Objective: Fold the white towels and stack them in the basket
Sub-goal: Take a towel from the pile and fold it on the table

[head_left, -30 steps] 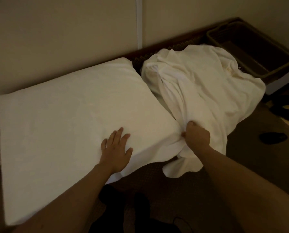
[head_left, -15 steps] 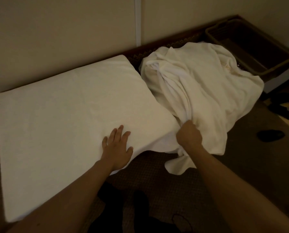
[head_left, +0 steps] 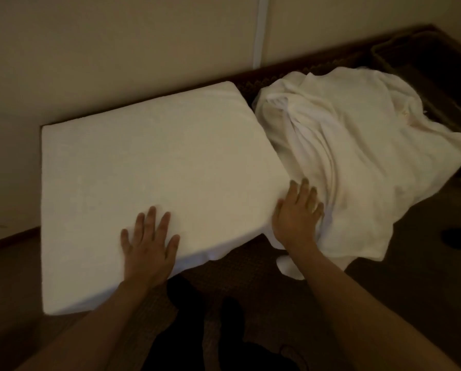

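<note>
A large folded white towel (head_left: pixel 154 167) lies flat on the floor against the wall. My left hand (head_left: pixel 149 247) presses on its near edge with fingers spread. My right hand (head_left: pixel 297 212) lies flat with straight fingers at the towel's right corner, where it meets a crumpled heap of white towels (head_left: pixel 357 156). A dark brown basket (head_left: pixel 422 76) stands at the far right behind the heap, partly covered by it.
A beige wall (head_left: pixel 116 49) runs along the back with a dark baseboard. Brown patterned carpet (head_left: pixel 250 285) covers the floor. Dark slippers (head_left: pixel 459 238) lie at the right edge. My dark-clothed legs show at the bottom centre.
My right hand has let go of the bunched towel cloth it gripped and now lies flat at the folded towel's right corner. The left hand stays pressing on the near edge.
</note>
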### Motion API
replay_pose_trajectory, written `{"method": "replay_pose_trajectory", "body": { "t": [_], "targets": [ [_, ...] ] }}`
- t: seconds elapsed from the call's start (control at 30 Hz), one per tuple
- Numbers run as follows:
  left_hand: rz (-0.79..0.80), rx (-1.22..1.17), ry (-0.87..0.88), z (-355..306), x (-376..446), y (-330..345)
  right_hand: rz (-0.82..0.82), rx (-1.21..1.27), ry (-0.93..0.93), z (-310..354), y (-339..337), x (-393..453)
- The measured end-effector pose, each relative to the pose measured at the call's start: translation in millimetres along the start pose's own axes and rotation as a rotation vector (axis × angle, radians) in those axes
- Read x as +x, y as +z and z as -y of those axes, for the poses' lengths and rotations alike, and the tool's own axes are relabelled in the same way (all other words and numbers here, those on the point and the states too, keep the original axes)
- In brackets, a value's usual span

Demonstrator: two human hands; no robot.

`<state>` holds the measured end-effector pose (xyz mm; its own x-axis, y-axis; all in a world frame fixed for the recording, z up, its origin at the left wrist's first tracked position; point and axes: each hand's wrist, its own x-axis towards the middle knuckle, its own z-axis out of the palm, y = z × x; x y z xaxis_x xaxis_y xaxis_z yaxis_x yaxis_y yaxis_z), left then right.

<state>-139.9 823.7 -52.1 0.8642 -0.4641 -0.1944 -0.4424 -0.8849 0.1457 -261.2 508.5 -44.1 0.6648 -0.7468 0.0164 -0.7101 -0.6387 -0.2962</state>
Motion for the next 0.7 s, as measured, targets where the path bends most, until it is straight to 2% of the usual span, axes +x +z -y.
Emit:
{"method": "replay_pose_trajectory", "body": {
  "t": [0.03,0.1,0.13,0.2,0.33,0.47,0.53,0.6,0.7],
  "targets": [
    [0.004,0.011,-0.019,11,-4,0,0.028,-0.031,-0.159,21,6,-9],
    [-0.002,0.016,-0.041,22,-9,-1,0.187,-0.054,-0.476,60,19,-29],
    [-0.004,0.011,-0.06,28,-12,-2,0.265,-0.076,-0.577,78,26,-39],
    [-0.006,0.003,-0.099,36,-17,-3,0.324,-0.114,-0.618,91,35,-49],
    [-0.044,-0.013,-0.247,84,-42,-7,0.317,-0.188,-0.575,79,39,-38],
    [-0.045,-0.078,-0.457,131,-63,-11,0.341,-0.225,-0.351,78,34,-26],
    [-0.035,-0.133,-0.563,135,-61,-16,0.318,-0.207,-0.33,100,37,-32],
    [-0.054,-0.152,-0.614,122,-49,-19,0.314,-0.166,-0.48,130,42,-47],
    [-0.093,-0.131,-0.446,92,-22,-20,0.366,-0.163,-0.788,186,63,-69]
  ]
}}
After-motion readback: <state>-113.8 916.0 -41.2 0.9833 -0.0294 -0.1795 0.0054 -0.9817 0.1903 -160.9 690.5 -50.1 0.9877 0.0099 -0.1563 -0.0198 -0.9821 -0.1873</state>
